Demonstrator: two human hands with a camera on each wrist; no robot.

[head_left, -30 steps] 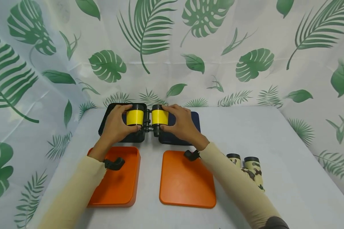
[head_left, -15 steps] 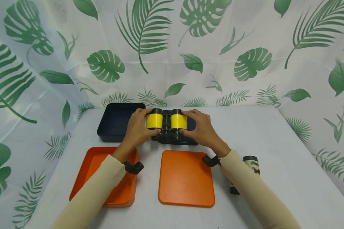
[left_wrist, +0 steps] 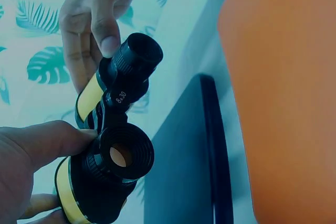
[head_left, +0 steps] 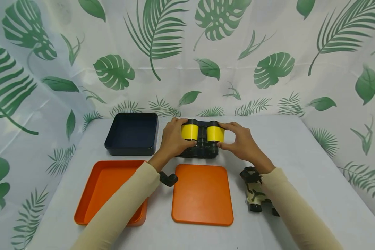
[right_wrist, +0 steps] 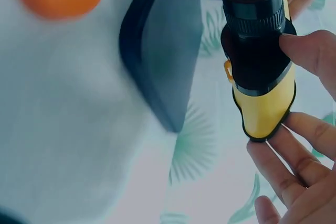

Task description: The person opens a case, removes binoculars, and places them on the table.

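Note:
Both hands hold a pair of black and yellow binoculars [head_left: 189, 132], one barrel each. My left hand [head_left: 174, 138] grips the left barrel, with its thumb near the eyepiece end. The right barrel is held between the thumb and fingers of my right hand [head_left: 239, 141]. In the left wrist view the binoculars' eyepieces face the camera, and "8x30" is printed by the hinge. Below them lies a flat dark blue lid [left_wrist: 181, 153], partly hidden by them in the head view. A gap shows between the lid and the binoculars [right_wrist: 265, 111] in the right wrist view.
A dark blue open box [head_left: 130, 151] stands at the back left. In front of it is an orange open box [head_left: 81, 211], partly behind my left sleeve. A flat orange lid [head_left: 203, 198] lies in the middle. Camouflage binoculars [head_left: 255, 194] lie under my right forearm.
Both hands have carried the yellow binoculars to the right, from over the dark blue box to over the dark blue lid. The box has come into full view.

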